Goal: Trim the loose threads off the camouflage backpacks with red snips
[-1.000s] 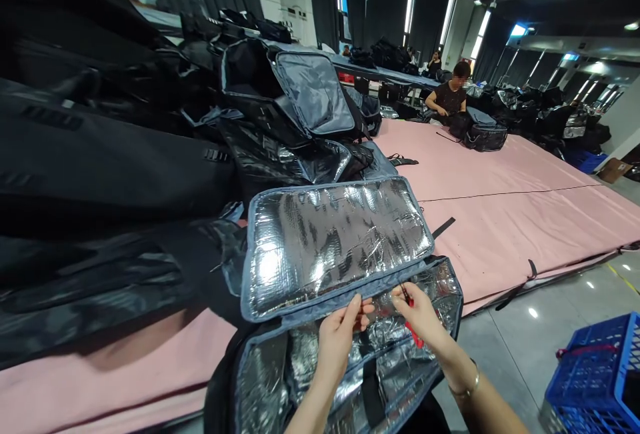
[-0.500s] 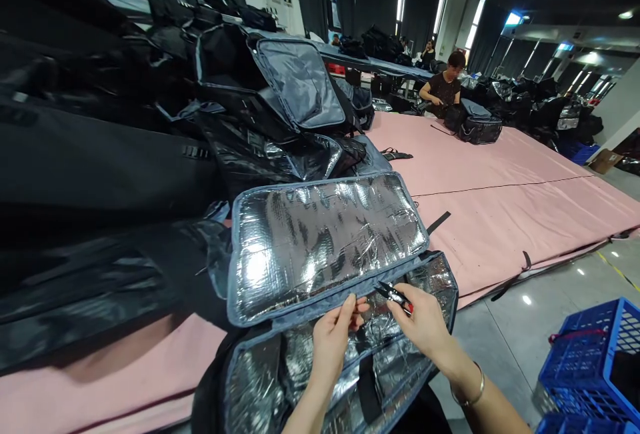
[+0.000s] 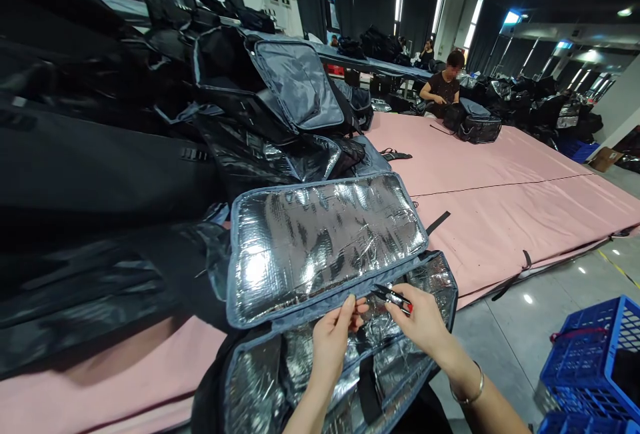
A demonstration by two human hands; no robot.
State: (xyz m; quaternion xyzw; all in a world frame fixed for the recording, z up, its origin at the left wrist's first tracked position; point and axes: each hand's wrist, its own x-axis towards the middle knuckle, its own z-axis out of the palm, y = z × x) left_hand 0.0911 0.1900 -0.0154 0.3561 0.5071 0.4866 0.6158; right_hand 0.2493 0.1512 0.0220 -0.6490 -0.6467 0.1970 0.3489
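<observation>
Before me lies a black insulated bag [image 3: 240,381] with its lid raised, showing a silver foil lining [image 3: 320,241] edged in grey-blue binding. My left hand [image 3: 333,334] is at the hinge strip [image 3: 305,307], thumb and forefinger pinched together; whatever is between them is too small to make out. In my right hand [image 3: 423,317] is a pair of black thread snips [image 3: 393,296] with a bit of red showing. Their tips point left, close to the hinge strip and a little right of my left fingertips. A black strap [image 3: 369,387] crosses the bag's foil interior.
Black bags [image 3: 260,141] are heaped on the left and behind. A pink-covered table [image 3: 500,201] extends right, where a person [image 3: 443,91] handles another black bag [image 3: 480,129]. Blue plastic crates [image 3: 575,354] stand on the floor at lower right.
The snips have shifted slightly left, toward my left fingertips. My left hand keeps its pinch in nearly the same spot, and the bag has not moved.
</observation>
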